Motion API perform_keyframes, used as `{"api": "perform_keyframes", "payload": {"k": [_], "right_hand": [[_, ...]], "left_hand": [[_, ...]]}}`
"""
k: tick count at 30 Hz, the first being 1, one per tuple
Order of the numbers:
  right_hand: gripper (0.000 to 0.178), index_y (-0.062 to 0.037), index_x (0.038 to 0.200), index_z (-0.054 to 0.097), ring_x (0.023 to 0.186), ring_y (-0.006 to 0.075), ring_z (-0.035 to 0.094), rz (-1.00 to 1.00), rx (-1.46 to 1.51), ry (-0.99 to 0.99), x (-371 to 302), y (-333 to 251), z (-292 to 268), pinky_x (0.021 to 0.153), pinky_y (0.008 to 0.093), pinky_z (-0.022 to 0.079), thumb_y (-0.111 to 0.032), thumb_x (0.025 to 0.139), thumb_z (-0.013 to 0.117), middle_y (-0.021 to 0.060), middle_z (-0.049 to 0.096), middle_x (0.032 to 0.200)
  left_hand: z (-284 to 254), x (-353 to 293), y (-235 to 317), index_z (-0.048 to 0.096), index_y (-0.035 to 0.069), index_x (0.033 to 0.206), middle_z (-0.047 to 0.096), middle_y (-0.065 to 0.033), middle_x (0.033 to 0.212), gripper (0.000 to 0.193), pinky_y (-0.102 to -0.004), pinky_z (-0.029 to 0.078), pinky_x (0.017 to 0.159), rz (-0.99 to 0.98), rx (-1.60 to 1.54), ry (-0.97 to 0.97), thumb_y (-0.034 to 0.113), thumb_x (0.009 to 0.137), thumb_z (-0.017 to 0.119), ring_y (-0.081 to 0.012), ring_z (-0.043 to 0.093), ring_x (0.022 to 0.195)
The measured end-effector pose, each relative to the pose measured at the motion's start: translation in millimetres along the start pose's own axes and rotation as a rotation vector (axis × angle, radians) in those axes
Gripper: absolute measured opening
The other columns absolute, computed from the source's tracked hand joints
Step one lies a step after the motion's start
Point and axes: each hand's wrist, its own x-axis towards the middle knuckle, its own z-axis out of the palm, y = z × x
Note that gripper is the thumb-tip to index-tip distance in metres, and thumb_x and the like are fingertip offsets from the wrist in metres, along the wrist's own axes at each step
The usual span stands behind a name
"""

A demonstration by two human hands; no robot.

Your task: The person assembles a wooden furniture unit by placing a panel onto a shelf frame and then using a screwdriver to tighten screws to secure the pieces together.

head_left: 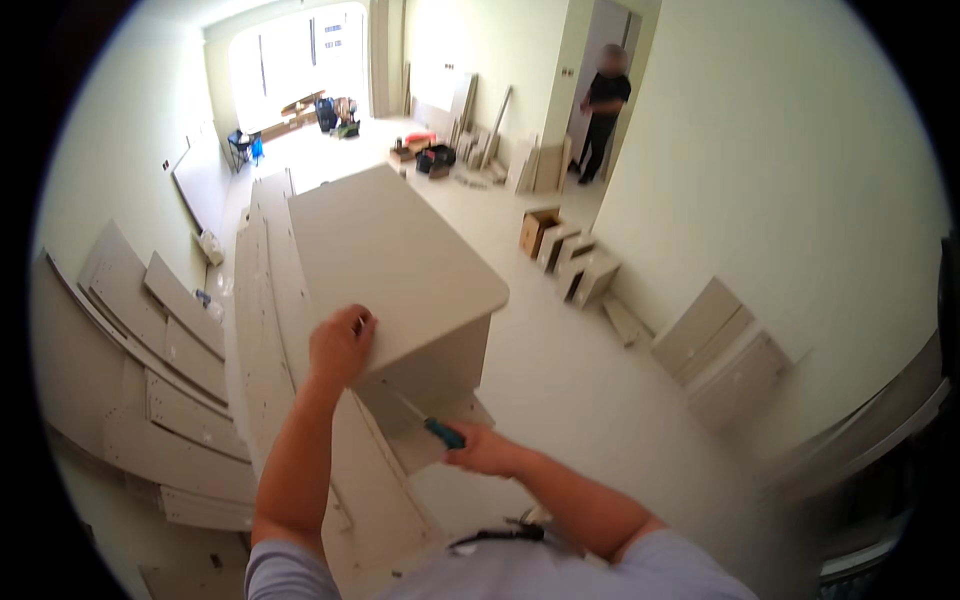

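A pale beige cabinet (pixel 400 255) with a rounded top corner stands before me on a stack of long boards. My left hand (pixel 342 345) rests at the near left edge of its top, the fingers curled together; whether something small sits between them is hidden. In my right hand (pixel 485 450) is a screwdriver (pixel 442 432) with a teal handle, gripped by the handle end. Its thin shaft points up and left toward the cabinet's near side, just below the top panel. I cannot tell whether the tip touches.
Long drilled boards (pixel 265 280) run beneath and left of the cabinet. More panels (pixel 150 350) lean along the left wall, others (pixel 705 335) by the right wall. Several small boxes (pixel 570 255) line the floor at right. A person (pixel 603 105) stands in the far doorway.
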Motion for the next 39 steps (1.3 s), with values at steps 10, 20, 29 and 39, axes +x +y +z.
{"api": "perform_keyframes", "payload": {"k": [10,20,29,39], "right_hand": [[0.052,-0.0071,0.127,0.064,0.1,0.0301,0.068,0.409,-0.224,0.254,-228,202,-144,0.088,0.0401,0.052,-0.028,0.081,0.077,0.0159,0.071,0.104],[0.06,-0.0102,0.136,0.059,0.111,0.0358,0.065,0.368,-0.379,0.349,-250,239,-325,0.095,0.04,0.052,-0.033,0.082,0.075,0.0169,0.068,0.124],[0.06,-0.0124,0.135,0.06,0.113,0.0352,0.066,0.279,-0.404,0.377,-193,236,-436,0.097,0.0399,0.052,-0.035,0.082,0.076,0.0148,0.067,0.126],[0.059,-0.0142,0.133,0.062,0.102,0.0391,0.068,0.293,-0.57,0.421,-78,201,-577,0.09,0.0421,0.055,-0.034,0.08,0.077,0.0171,0.071,0.112]], "left_hand": [[121,-217,-139,0.054,0.008,0.08,0.053,-0.0021,0.071,0.015,-0.0252,0.05,0.061,-1.218,-1.329,0.64,0.005,0.094,0.057,-0.0133,0.05,0.064],[339,-180,94,0.062,0.007,0.106,0.063,-0.003,0.088,0.012,-0.0256,0.053,0.062,-1.245,-1.403,-0.442,0.018,0.103,0.059,-0.0129,0.061,0.077],[453,-37,174,0.062,0.01,0.109,0.056,0.0013,0.079,0.02,-0.0255,0.044,0.059,-1.251,-1.232,-0.632,0.028,0.107,0.052,-0.0104,0.051,0.068],[583,140,160,0.06,0.006,0.114,0.062,-0.0025,0.086,0.022,-0.0289,0.057,0.067,-1.344,-1.426,-0.58,0.026,0.104,0.059,-0.0158,0.062,0.073]]}}
